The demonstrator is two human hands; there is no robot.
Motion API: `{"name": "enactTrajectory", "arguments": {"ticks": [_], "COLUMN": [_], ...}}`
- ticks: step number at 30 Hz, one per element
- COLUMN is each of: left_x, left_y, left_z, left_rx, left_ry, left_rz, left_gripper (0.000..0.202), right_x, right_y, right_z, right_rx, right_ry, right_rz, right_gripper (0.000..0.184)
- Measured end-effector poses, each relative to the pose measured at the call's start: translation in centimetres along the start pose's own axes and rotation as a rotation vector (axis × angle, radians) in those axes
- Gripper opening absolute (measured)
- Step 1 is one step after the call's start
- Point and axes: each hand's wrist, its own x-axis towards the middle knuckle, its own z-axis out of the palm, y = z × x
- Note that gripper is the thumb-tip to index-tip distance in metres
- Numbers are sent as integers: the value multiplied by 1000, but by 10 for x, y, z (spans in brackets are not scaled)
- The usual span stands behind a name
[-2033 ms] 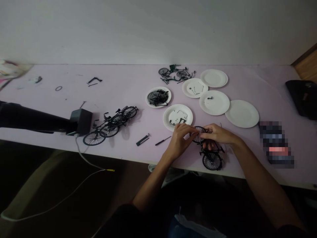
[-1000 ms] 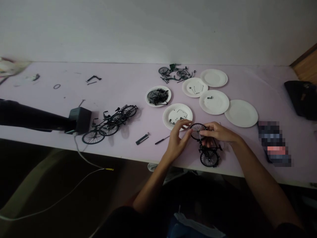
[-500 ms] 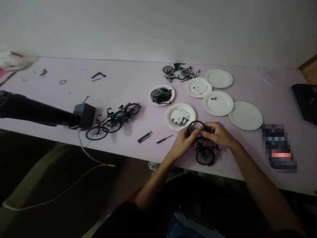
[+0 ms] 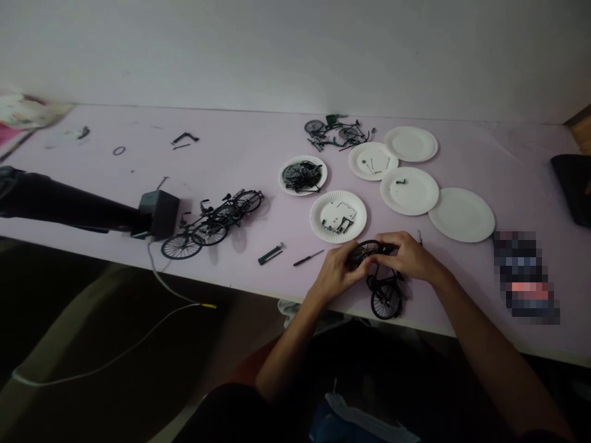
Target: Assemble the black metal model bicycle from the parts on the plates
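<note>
My left hand (image 4: pixel 339 274) and my right hand (image 4: pixel 406 257) meet over a black spoked wheel (image 4: pixel 362 253) of a miniature model bicycle, pinching it from both sides. The wheel lies tilted, and my fingers hide part of its rim. Below my hands, the black model bicycle frame (image 4: pixel 383 283) stands with its other wheel (image 4: pixel 385 301) resting on the pale lilac table top (image 4: pixel 221 154). My right fingers cover the bicycle's front end, so the join between wheel and frame is hidden.
Left of my hands lie a small screwdriver (image 4: pixel 308 258) and a green tool (image 4: pixel 270 253). Paper plates (image 4: pixel 338 216) hold model parts behind them. Further left stand assembled model bicycles (image 4: pixel 210 224) beside a black box (image 4: pixel 159 214). A loose parts cluster (image 4: pixel 337 134) lies at the back.
The wheel has tipped from nearly upright to a flatter tilt, and my hands have closed around it. The view has shifted slightly, so the table items sit a little further right.
</note>
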Motion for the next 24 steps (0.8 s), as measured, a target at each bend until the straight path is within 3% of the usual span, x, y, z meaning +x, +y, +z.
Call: {"name": "enactTrajectory", "arguments": {"ticks": [8,16,24], "left_x": [-4,-2,0], "left_y": [-2,-7,-4], "left_z": [1,4,3], "left_rx": [85,116,54], "left_ry": [20,44,154], "left_rz": [94,89,32], "left_gripper": [24,24,22], "right_x": [0,2,2], "right_y": [-3,7,-1], "right_z": [-2,-2,9], "right_rx": [77,114,-111], "right_ry": [10,-33,191], "right_rz": [-71,-119,-280], "right_gripper": [18,23,37]}}
